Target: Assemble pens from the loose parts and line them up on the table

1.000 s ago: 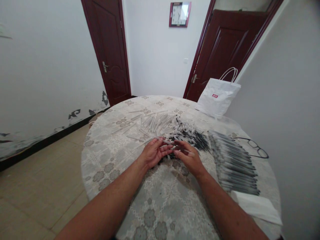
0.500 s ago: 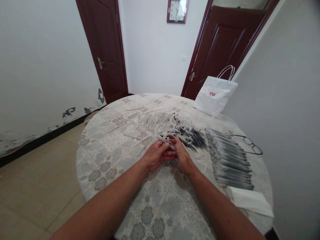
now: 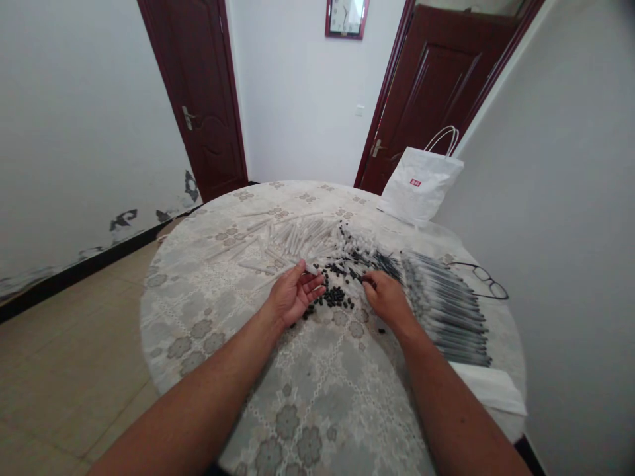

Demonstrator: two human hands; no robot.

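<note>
A whitish pen barrel (image 3: 311, 270) is pinched between the thumb and forefinger of my left hand (image 3: 292, 295), whose other fingers are spread, palm up. My right hand (image 3: 389, 297) is lowered to the table with thumb and fingers together; whatever they may pinch is too small to make out. Small black plugs (image 3: 336, 296) are scattered between the two hands. Beyond them lie a heap of pale barrels (image 3: 302, 237), small white pieces (image 3: 356, 243) and a bundle of thin dark refills (image 3: 389, 266).
Dark-tipped pens (image 3: 451, 311) lie in a long row on the right, with eyeglasses (image 3: 489, 283) beyond and a folded white cloth or paper (image 3: 489, 390) in front. A white paper bag (image 3: 419, 188) stands at the back right of the round, cloth-covered table (image 3: 198, 330).
My hands have parted: the right moved right to the small parts, while the left stayed at the middle with the barrel. The black plugs between them now show. The view has shifted slightly.
</note>
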